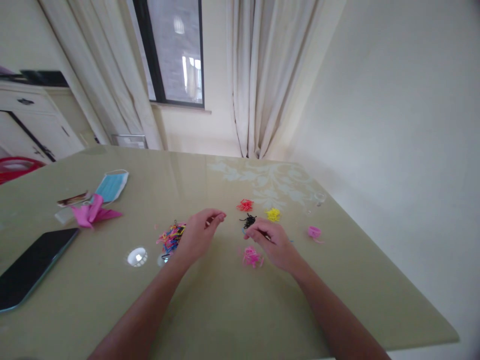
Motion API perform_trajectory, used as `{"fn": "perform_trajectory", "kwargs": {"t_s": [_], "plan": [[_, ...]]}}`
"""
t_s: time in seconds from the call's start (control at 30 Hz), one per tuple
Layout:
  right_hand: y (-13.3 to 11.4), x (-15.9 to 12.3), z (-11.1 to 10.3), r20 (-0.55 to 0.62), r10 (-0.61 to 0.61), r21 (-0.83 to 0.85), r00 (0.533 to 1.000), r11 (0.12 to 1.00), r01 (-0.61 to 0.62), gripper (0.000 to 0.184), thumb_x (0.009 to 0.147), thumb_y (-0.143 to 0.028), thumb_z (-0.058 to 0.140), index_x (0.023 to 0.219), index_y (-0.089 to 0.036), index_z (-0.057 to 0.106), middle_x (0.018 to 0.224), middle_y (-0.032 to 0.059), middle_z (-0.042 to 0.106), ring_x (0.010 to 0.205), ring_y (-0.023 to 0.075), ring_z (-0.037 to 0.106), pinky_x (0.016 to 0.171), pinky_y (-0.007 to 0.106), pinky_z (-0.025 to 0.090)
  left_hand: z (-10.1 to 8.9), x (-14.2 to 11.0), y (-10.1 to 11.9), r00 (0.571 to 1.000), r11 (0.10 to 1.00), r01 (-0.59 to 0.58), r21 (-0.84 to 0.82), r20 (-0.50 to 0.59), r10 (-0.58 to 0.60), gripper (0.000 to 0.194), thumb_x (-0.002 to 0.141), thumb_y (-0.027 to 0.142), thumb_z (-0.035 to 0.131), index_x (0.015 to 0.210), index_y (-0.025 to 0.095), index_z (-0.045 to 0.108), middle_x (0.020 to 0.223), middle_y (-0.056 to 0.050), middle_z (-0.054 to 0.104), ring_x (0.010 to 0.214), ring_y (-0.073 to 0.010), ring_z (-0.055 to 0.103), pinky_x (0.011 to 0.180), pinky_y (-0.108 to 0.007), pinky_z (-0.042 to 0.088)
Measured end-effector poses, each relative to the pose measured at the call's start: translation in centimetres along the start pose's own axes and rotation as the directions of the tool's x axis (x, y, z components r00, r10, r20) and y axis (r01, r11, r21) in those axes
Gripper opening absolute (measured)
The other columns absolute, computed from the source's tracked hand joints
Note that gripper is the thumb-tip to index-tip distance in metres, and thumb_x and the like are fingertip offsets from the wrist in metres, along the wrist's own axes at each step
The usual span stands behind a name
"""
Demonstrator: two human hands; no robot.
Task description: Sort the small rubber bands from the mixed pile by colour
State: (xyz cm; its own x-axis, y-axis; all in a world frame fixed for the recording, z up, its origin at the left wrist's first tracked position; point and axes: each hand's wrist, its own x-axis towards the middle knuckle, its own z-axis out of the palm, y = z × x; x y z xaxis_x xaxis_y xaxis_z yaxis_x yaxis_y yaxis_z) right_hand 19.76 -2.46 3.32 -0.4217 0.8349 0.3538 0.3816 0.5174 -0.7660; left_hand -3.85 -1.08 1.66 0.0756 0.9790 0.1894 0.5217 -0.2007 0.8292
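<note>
My left hand is pinched above the table, just right of a mixed pile of coloured rubber bands, and partly covers that pile. A reddish spot shows at its fingertips, too small to name. My right hand has thumb and forefinger together on a small blue rubber band. Right behind those fingers lies a heap of black rubber bands. Red rubber bands and yellow rubber bands sit farther back in separate heaps. Pink rubber bands lie nearer, below my right hand.
To the left are a phone, a pink folded paper figure, a blue face mask and a clear shiny dome. A pink band bundle lies at the right, with small clear pieces near the table edge.
</note>
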Motion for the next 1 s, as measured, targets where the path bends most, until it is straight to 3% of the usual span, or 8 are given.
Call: {"fn": "perform_trajectory", "kwargs": {"t_s": [0.1,0.17,0.37,0.6,0.73,0.83,0.93,1.0], "plan": [[0.5,0.0,-1.1,-0.006,0.023,-0.078,1.0,0.997,-0.023,0.043,0.104,-0.049,0.055,0.084,-0.019,0.077,0.076,0.0035,0.07,0.065,0.0153,0.058,0.062,0.027,0.042,-1.0,0.1,-0.7,0.999,0.877,0.028,0.479,-0.044,-0.008,0.026,0.1,0.034,0.056,0.099,0.02,0.077,0.108,-0.013,0.076,0.106,-0.0305,0.067,0.094,-0.041,0.047],[1.0,-0.5,-2.2,-0.05,0.036,-0.129,0.998,0.991,-0.042,0.04,0.104,-0.047,0.056,0.086,-0.019,0.077,0.079,0.0045,0.073,0.069,0.0167,0.061,0.063,0.028,0.043,-1.5,0.0,-1.1,0.998,0.8,0.058,0.597,-0.006,-0.068,0.027,0.099,0.037,0.058,0.104,0.02,0.077,0.112,-0.014,0.075,0.109,-0.0322,0.068,0.092,-0.042,0.048],[4.5,-4.5,-5.6,-0.351,0.142,-0.364,0.926,0.89,-0.275,0.044,0.099,-0.054,0.058,0.085,-0.017,0.079,0.076,0.0076,0.073,0.064,0.0201,0.061,0.062,0.032,0.044,-1.4,-0.2,-1.3,0.979,0.69,0.049,0.722,0.102,-0.177,0.022,0.097,0.022,0.054,0.105,0.018,0.074,0.112,-0.014,0.076,0.105,-0.0317,0.072,0.088,-0.04,0.05],[7.2,-7.8,-5.5,-0.354,0.151,-0.588,0.923,0.732,-0.345,0.052,0.104,-0.052,0.045,0.088,-0.018,0.081,0.078,0.0105,0.073,0.071,0.0244,0.066,0.068,0.035,0.046,-0.7,-0.2,-1.4,0.986,0.718,0.031,0.695,0.097,-0.137,0.03,0.099,0.015,0.043,0.097,0.015,0.073,0.107,-0.019,0.074,0.101,-0.0333,0.072,0.087,-0.045,0.05],[7.4,-7.8,-5.1,-0.315,0.153,-0.614,0.937,0.72,-0.324,0.05,0.106,-0.048,0.043,0.093,-0.019,0.082,0.08,0.0096,0.073,0.073,0.0243,0.067,0.069,0.034,0.046,-0.3,0.0,-1.8,0.993,0.785,0.021,0.619,0.078,-0.088,0.029,0.098,0.012,0.042,0.095,0.015,0.071,0.109,-0.02,0.074,0.106,-0.0333,0.07,0.092,-0.046,0.048],[7.2,-7.7,-5.0,-0.363,0.104,-0.591,0.926,0.743,-0.315,0.051,0.107,-0.049,0.042,0.095,-0.019,0.082,0.081,0.0099,0.073,0.074,0.0242,0.068,0.07,0.034,0.047,0.2,0.3,-1.4,0.994,0.865,-0.031,0.502,0.108,-0.027,0.025,0.101,0.017,0.042,0.1,0.017,0.067,0.103,-0.013,0.076,0.097,-0.0255,0.072,0.087,-0.038,0.051],[5.8,-6.9,-4.9,-0.43,0.008,-0.538,0.903,0.801,-0.263,0.049,0.107,-0.049,0.045,0.098,-0.017,0.081,0.084,0.0104,0.073,0.074,0.0229,0.067,0.071,0.034,0.048,1.0,0.3,-0.4,0.986,0.992,-0.095,0.081,0.145,0.083,0.021,0.102,0.028,0.047,0.099,0.018,0.065,0.091,-0.006,0.077,0.081,-0.018,0.07,0.075,-0.029,0.053],[4.2,-5.7,-4.5,-0.43,-0.056,-0.49,0.901,0.853,-0.181,0.045,0.107,-0.048,0.049,0.099,-0.017,0.08,0.08,0.0086,0.071,0.068,0.02,0.063,0.068,0.032,0.048,1.5,0.0,0.3,0.979,0.954,-0.084,-0.288,0.157,0.134,0.021,0.097,0.036,0.059,0.094,0.017,0.067,0.086,-0.005,0.076,0.075,-0.0167,0.069,0.071,-0.028,0.054]]}}
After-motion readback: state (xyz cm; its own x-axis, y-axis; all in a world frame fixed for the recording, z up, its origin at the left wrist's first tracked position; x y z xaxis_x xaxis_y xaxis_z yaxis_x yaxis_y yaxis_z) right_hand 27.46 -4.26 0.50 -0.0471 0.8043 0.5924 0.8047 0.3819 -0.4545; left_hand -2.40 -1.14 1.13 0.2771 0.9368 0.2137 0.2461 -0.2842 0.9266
